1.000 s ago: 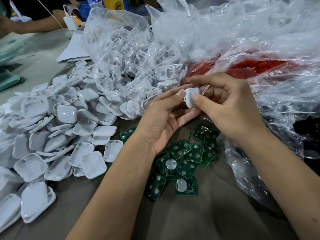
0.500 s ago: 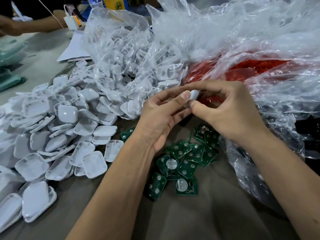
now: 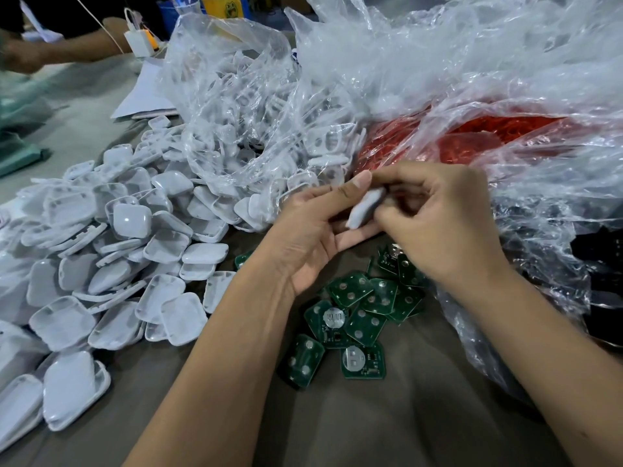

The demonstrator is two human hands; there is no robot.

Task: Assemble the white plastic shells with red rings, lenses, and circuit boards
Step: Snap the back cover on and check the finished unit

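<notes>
Both my hands are holding one white shell point(image 3: 365, 207) above the boards.

I am pinching the shell between my left hand point(image 3: 315, 237) and my right hand point(image 3: 441, 227), my left thumb lying along its upper edge and my right fingers curling around its other side; it is tilting, blurred, so I cannot tell what is seated inside. Under my hands the green boards point(image 3: 357, 311) are lying in a loose heap on the bench point(image 3: 387, 426). A pile of shells point(image 3: 111, 264) is spreading toward the bench's left edge. Just beyond my right hand a clear bag point(image 3: 505, 143) is holding the red rings point(image 3: 499, 133).
</notes>
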